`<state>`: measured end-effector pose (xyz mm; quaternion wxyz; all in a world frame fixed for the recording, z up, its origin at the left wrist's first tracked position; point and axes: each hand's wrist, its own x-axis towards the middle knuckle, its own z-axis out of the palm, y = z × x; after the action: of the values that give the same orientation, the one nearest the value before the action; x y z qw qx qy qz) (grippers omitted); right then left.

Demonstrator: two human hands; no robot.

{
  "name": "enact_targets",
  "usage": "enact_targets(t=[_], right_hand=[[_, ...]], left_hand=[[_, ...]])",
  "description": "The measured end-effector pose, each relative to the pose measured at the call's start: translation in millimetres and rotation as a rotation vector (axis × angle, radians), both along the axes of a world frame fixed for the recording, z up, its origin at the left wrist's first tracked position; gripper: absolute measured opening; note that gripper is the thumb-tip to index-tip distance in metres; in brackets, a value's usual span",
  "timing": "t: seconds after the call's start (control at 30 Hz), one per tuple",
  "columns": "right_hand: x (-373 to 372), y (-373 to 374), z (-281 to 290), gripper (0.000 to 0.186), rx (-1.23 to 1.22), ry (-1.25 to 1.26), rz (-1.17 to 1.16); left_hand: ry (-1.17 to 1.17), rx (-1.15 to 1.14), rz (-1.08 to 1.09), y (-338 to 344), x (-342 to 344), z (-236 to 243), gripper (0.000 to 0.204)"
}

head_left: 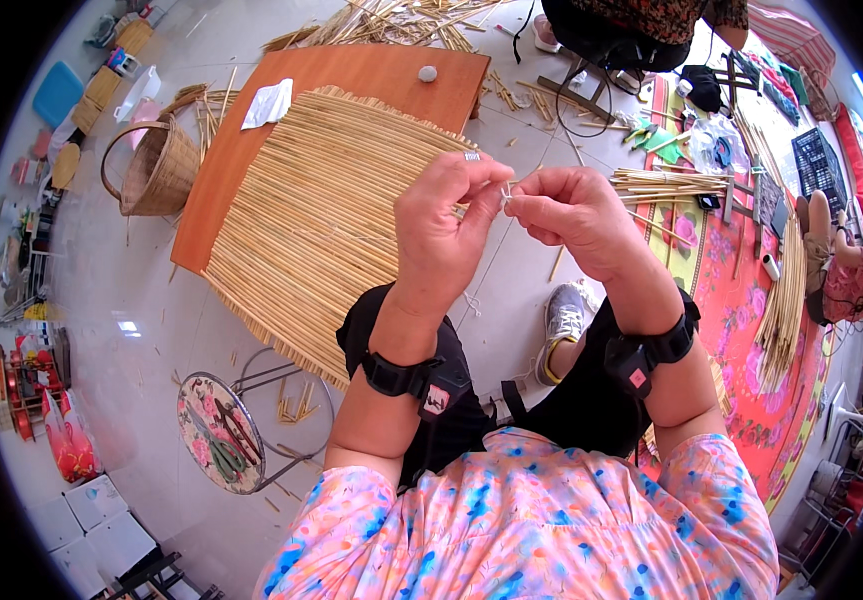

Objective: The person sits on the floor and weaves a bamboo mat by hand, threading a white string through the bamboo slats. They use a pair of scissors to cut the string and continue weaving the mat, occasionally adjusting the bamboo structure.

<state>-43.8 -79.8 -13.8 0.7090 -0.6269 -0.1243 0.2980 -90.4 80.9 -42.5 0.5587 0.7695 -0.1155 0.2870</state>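
Note:
My left hand (441,225) and my right hand (576,215) are raised close together in the middle, both pinching a thin white string (505,196) between thumb and forefinger. Behind them a mat of straw-coloured sticks (296,220) lies on an orange-brown wooden board (202,238), overhanging its lower edge. A white cloth or paper (265,108) and a small white ball (427,73) rest on the board.
A wicker basket (151,175) stands left. Scissors (216,450) lie on a round floral stool (196,398). Bundles of sticks (779,330) lie on a red floral mat (726,415) at right, near another person (846,285). Loose sticks litter the floor (141,380).

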Motion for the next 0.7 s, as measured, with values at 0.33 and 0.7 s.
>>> enact_targets(t=[0.33, 0.7], right_hand=[[4, -3, -1, 0.012, -0.035, -0.046, -0.034], [-1, 1, -4, 0.014, -0.161, -0.269, -0.083]], left_hand=[[0.255, -0.338, -0.195, 5, -7, 11, 0.019], [0.399, -0.446, -0.172, 1, -2, 2, 0.005]])
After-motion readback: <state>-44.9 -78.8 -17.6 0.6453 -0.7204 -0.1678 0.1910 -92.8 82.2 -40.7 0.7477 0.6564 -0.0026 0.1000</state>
